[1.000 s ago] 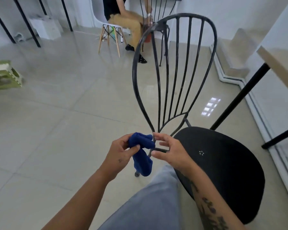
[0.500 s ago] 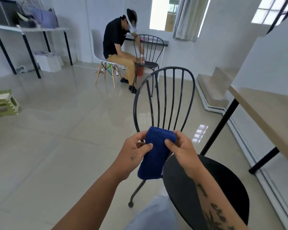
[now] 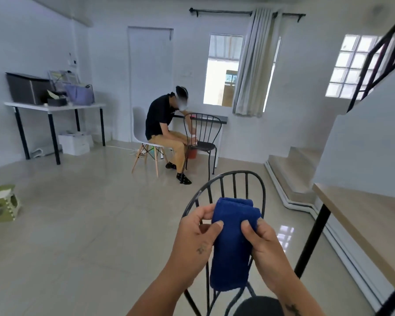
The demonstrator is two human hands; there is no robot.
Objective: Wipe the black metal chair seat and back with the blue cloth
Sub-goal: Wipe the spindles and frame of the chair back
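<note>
A folded blue cloth [image 3: 232,245] hangs upright in front of me, held up by both hands. My left hand [image 3: 195,240] pinches its upper left edge between thumb and fingers. My right hand [image 3: 263,246] pinches the upper right edge the same way. Behind the cloth stands the black metal chair [image 3: 235,176], its arched spindle back facing me. Only a sliver of its round black seat [image 3: 258,306] shows at the bottom edge, below my right wrist. The cloth is held off the chair, in front of the back's bars.
A wooden table [image 3: 369,222] with black legs stands at the right. A seated person [image 3: 167,131] works on a second black chair [image 3: 202,137] across the tiled floor. A green step stool [image 3: 0,202] sits at the left, stairs [image 3: 292,169] at the right.
The view has tilted up from the seat to the room. Both hands took the cloth by its top corners, lifted it and spread it into a flat folded pad.
</note>
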